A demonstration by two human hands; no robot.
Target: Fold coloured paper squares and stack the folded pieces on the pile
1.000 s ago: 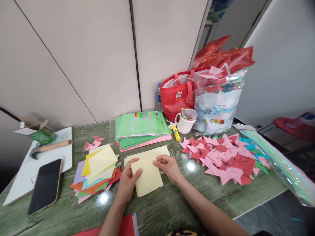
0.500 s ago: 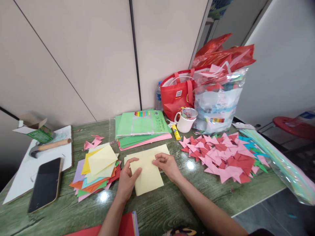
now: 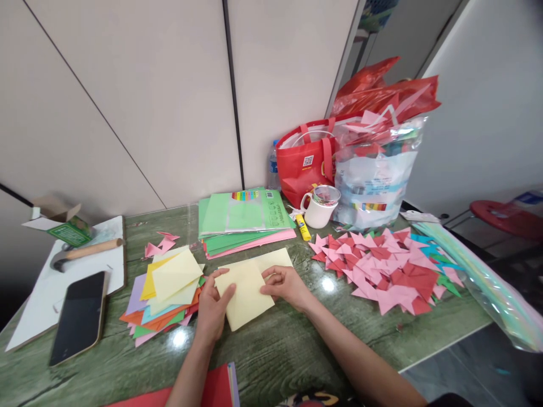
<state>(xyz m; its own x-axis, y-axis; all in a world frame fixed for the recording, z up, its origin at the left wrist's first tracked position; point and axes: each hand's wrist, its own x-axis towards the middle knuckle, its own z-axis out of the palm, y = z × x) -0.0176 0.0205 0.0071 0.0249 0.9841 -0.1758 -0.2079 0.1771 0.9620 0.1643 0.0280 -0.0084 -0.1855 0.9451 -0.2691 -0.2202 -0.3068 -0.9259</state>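
A pale yellow paper sheet point(image 3: 248, 299) is held tilted between my two hands above the table. My left hand point(image 3: 214, 302) pinches its left side, thumb on the face and fingers behind. At the right edge, my right hand point(image 3: 283, 287) grips the paper between thumb and curled fingers. Another pale yellow sheet point(image 3: 278, 257) lies behind it, partly covered. Left of my left hand is a loose stack of coloured paper squares point(image 3: 176, 277), a pale yellow one on top. Pink and red folded paper pieces point(image 3: 382, 265) form a heap to the right.
Green paper packs point(image 3: 241, 215) lie at the back, near a glue stick point(image 3: 302, 227) and a white mug point(image 3: 321, 209). A red bag point(image 3: 301, 169) and a clear plastic bag point(image 3: 373, 181) stand behind. On the left are a phone point(image 3: 79, 317) and a hammer point(image 3: 87, 253).
The held paper has turned and shifted slightly left and up, its lower edge now higher. My left hand has moved a little left with it; my right hand stays close to its place.
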